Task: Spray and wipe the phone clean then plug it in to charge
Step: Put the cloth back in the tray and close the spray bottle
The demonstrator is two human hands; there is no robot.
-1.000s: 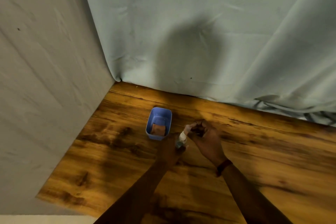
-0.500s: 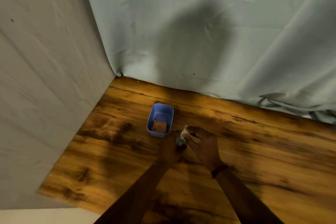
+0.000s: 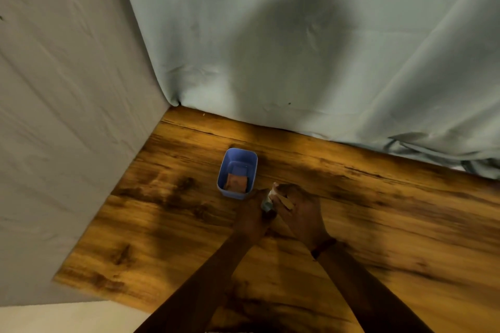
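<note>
A small spray bottle (image 3: 267, 204) with a white top stands on the wooden table (image 3: 378, 224), just right of a blue bin (image 3: 228, 162). My left hand (image 3: 251, 215) is wrapped around the bottle's lower body. My right hand (image 3: 299, 209) is curled over its white top, fingers closed on it, and a tan patch shows among those fingers; I cannot tell what it is. A folded brown cloth (image 3: 237, 182) lies inside the bin. No phone or charging cable is in view.
A grey wall (image 3: 67, 116) borders the table on the left. A pale blue-green curtain (image 3: 297, 48) hangs along the back edge and bunches on the table at the far right (image 3: 446, 149). The table's near left corner (image 3: 62, 277) ends above a pale floor.
My right hand has come down from pinching above the bottle to closing over its white top. Both hands stay beside the bin, and the left hand keeps its hold.
</note>
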